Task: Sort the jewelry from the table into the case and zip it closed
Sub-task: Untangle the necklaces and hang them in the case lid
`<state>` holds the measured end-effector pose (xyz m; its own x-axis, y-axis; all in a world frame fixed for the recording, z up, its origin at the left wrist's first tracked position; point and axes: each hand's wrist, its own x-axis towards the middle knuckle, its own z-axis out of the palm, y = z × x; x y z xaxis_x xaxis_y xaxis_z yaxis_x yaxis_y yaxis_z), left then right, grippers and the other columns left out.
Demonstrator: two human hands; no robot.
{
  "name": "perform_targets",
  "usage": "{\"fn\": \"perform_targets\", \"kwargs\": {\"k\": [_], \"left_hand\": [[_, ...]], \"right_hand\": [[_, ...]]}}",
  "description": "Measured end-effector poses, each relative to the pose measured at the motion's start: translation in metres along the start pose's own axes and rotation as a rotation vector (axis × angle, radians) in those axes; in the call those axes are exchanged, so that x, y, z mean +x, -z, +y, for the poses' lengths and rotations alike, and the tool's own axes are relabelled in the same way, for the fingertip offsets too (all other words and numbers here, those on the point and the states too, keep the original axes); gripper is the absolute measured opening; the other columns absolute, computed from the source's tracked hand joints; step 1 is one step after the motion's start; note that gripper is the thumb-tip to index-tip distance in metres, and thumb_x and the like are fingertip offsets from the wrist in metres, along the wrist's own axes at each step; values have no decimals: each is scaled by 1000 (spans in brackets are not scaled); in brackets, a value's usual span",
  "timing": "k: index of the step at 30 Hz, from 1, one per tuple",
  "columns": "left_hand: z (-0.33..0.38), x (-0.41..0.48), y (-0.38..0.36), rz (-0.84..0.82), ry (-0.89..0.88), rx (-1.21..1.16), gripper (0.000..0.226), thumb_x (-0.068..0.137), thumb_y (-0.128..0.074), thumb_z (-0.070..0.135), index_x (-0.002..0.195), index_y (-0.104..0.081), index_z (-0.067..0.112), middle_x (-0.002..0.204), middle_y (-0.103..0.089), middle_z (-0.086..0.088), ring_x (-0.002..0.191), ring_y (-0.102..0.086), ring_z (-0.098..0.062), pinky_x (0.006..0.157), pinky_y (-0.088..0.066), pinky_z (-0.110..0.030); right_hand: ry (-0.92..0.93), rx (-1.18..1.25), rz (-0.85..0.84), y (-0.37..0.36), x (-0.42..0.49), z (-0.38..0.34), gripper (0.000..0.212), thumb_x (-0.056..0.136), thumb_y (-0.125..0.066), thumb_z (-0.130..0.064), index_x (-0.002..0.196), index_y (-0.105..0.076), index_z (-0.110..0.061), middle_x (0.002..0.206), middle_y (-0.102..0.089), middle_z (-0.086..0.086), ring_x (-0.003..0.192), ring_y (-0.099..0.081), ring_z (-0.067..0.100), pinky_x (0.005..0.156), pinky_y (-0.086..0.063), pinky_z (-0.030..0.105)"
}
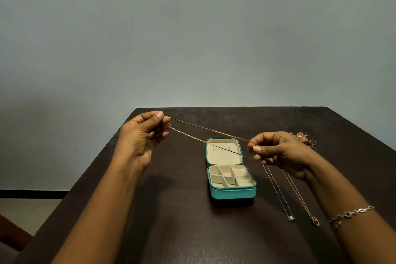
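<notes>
A thin gold chain (205,134) is stretched in a double strand above the table, between my two hands. My left hand (143,135) pinches one end at the left, raised over the table's far left corner. My right hand (278,150) pinches the other end just right of the case lid. Below the chain a teal jewelry case (232,194) lies open on the dark table (171,210), with cream compartments that look bare and its lid flat at the back. Two more necklaces (280,195) (300,197) lie right of the case, each with a small pendant.
A small heap of rings and orange-toned earrings (305,138) sits at the back right, partly behind my right hand. A silver bracelet (351,214) is on my right wrist. The table's left edge drops to the floor; a grey wall stands behind.
</notes>
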<state>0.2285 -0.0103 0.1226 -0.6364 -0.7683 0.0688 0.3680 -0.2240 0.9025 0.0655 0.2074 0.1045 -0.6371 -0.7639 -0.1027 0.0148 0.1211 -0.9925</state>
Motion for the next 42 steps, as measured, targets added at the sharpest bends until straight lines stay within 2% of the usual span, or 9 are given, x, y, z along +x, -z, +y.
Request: {"fn": "perform_targets", "kwargs": {"k": [6, 10, 15, 18, 21, 26, 33, 36, 42], "left_hand": [[-1, 1, 2, 6, 123, -96, 13, 88, -53, 5, 77, -56, 13, 53, -66, 3, 53, -67, -8, 52, -55, -19], [-4, -1, -2, 6, 165, -131, 13, 88, -52, 3, 77, -56, 9, 52, -65, 0, 52, -67, -11, 53, -58, -27], [-11, -5, -8, 10, 181, -90, 13, 88, -51, -1, 77, -56, 5, 54, -61, -6, 43, -58, -9, 52, -58, -31], [-16, -12, -17, -61, 171, 91, 14, 89, -51, 0, 82, -59, 7, 62, -55, -5, 44, -48, -7, 51, -57, -26], [-23, -21, -27, -185, 147, 298, 15, 89, -50, 2, 86, -64, 7, 64, -53, -3, 44, -39, -6, 39, -42, -16], [-34, -29, -36, -335, 92, 544, 5, 85, -61, 8, 84, -66, 8, 65, -55, -1, 41, -35, -2, 38, -27, -15], [-40, -36, -39, -496, 75, 562, 13, 85, -61, 12, 94, -70, 15, 59, -60, 9, 48, -36, -3, 43, -27, -16], [-38, -38, -39, -544, 136, 577, 6, 82, -64, 13, 81, -70, 12, 52, -56, 10, 49, -34, -4, 45, -25, -16], [-35, -38, -40, -460, 150, 611, 24, 84, -62, 13, 62, -55, 7, 44, -56, 9, 41, -31, -3, 40, -23, -15]], "right_hand": [[-39, 69, -62, 2, -4, 2, 13, 72, -58, -5, 82, -65, 0, 65, -64, 5, 50, -51, 7, 42, -38, 14], [-66, 91, -25, 2, -3, 5, 14, 86, -49, 0, 82, -62, -3, 62, -59, 3, 44, -45, 5, 39, -33, 14], [-76, 124, -7, -5, -4, 8, 12, 87, -49, -3, 82, -60, -5, 60, -54, 2, 36, -38, 4, 35, -27, 13], [-62, 146, -55, -13, -5, 6, 11, 84, -51, -6, 86, -62, -1, 61, -54, 4, 39, -43, 7, 39, -33, 16], [-68, 170, -153, -19, -6, 1, 22, 78, -55, -8, 95, -64, 3, 66, -59, 7, 50, -55, 11, 47, -44, 18], [-50, 198, -272, -28, -6, -7, 31, 83, -42, 16, 104, -63, 8, 74, -65, 13, 64, -65, 17, 57, -55, 21], [6, 163, -346, -36, -11, -10, 32, 77, -47, 20, 102, -64, 7, 73, -64, 11, 68, -67, 19, 61, -56, 23], [4, 178, -318, -37, -14, -9, 31, 76, -49, 20, 99, -63, 5, 71, -64, 12, 66, -67, 20, 58, -55, 23], [27, 16, -252, -35, -15, -6, 29, 78, -52, 18, 103, -60, 4, 72, -61, 14, 63, -66, 20, 57, -54, 24]]}}
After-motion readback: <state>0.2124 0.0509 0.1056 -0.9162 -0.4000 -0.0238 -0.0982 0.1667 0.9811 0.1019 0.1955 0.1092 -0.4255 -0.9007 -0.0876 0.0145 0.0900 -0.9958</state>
